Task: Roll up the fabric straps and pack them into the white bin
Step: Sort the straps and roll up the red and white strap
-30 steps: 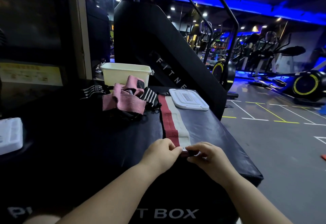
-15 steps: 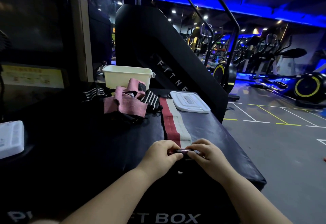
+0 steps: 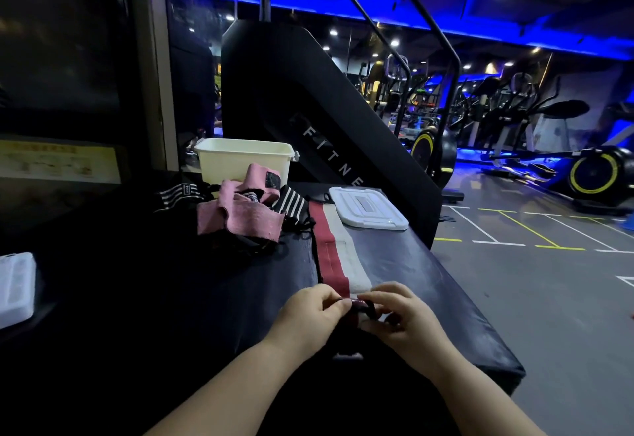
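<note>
- At the lower centre of the frame, the left hand (image 3: 310,315) and the right hand (image 3: 401,319) meet at the near end of the red and white strap (image 3: 338,257).
- The fingers of both hands are curled. Thumbs and fingertips pinch the small, dark, rolled-up part of this strap, which sits between the two hands.
- The rest of the strap lies flat and straight on the black padded box (image 3: 206,298) and runs away from the hands toward the centre of the frame.
- Just left of the strap's far end lies the pile of straps (image 3: 240,212), pink ones and black ones with white stripes, in a loose heap.
- Just right of the same end, the white lid (image 3: 367,207) lies flat near the right edge of the box.
- Behind the pile stands the white bin (image 3: 240,161), open at the top; its inside cannot be seen.
- At the left edge of the frame is a white plastic object (image 3: 15,284), partly cut off.
- Behind the bin rises a black stair machine (image 3: 326,109), and exercise bikes (image 3: 597,175) stand at the upper right in blue light.
</note>
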The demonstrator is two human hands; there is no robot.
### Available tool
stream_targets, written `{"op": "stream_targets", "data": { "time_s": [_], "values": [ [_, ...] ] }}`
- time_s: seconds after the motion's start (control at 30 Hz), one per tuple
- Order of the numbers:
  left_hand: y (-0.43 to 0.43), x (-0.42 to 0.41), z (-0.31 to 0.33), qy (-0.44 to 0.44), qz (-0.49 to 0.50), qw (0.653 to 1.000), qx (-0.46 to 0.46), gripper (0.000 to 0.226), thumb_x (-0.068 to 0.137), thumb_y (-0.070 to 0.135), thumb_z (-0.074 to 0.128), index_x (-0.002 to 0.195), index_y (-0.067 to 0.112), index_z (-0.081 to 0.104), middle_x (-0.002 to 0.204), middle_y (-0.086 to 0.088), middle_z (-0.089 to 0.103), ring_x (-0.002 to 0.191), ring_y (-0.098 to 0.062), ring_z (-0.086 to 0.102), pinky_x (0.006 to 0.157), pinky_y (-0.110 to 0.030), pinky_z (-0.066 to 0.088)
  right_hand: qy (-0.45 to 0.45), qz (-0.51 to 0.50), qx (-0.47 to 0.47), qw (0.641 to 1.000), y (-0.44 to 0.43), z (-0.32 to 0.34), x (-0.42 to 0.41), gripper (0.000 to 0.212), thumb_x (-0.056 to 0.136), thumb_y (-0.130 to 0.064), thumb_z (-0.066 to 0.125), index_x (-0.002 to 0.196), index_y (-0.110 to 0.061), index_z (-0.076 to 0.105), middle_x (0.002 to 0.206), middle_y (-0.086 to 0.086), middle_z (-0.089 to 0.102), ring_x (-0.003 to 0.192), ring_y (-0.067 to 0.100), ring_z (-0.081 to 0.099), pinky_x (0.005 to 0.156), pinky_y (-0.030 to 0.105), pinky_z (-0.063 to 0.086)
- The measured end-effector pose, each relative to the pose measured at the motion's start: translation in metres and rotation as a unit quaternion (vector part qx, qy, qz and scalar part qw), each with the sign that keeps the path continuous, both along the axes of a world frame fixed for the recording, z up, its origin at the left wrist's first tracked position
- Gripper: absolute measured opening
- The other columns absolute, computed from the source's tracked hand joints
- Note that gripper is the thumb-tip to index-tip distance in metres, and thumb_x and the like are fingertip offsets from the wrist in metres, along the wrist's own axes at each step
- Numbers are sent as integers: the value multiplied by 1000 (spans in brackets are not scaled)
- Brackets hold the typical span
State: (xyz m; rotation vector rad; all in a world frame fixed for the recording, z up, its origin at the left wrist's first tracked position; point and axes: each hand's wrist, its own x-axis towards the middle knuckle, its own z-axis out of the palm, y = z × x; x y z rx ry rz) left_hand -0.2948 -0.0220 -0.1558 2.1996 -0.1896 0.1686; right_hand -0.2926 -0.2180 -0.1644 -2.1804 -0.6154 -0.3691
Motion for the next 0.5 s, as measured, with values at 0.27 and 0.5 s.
{"op": "stream_targets", "data": {
  "time_s": [0.27, 0.5],
  "values": [
    [-2, 2, 4, -10, 21, 997, 76, 36, 96, 51, 48, 81, 20, 60, 65, 6, 48, 88, -23, 60, 65, -28, 35, 6, -14, -18, 1000, 1, -5, 3, 42, 80, -35, 68, 114, -58, 59, 102, -22, 64, 83, 8, 63, 75, 18, 49],
    [-2, 5, -1, -82, 36, 994, 64, 25, 93, 47, 55, 87, 24, 62, 75, 8, 55, 84, -16, 58, 72, -30, 43, 13, -21, -19, 1000, 4, -2, 8, 31, 81, -25, 64, 100, -49, 60, 93, -13, 65, 82, 13, 60, 77, 33, 51]
  ]
}}
